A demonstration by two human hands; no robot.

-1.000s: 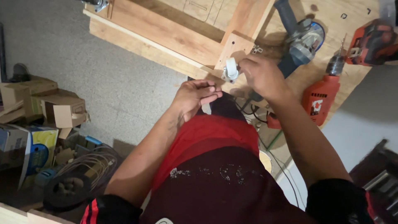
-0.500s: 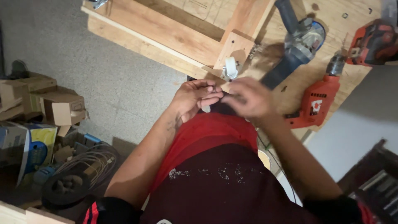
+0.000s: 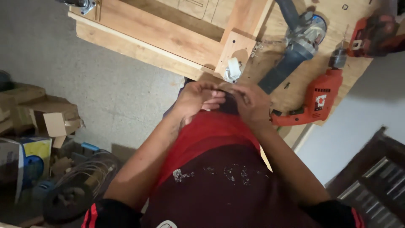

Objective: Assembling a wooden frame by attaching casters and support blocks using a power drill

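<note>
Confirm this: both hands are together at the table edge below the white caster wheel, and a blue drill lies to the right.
Not quite. The head view shows the drill is red, not blue. The left hand and right hand do meet below the white caster wheel.

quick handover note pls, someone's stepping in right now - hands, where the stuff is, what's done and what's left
Left hand: held at the waist, fingers curled, touching the right hand; anything in its grip is hidden.
Right hand: pressed against the left, fingers bent; what it holds cannot be seen.
Things: white caster wheel sits on its wooden block at the corner of the wooden frame, just above the hands. Angle grinder and red drill lie on the plywood bench to the right, untouched.
Done: caster is in place on the block.
Left: whether it is fully fastened cannot be told.
</note>
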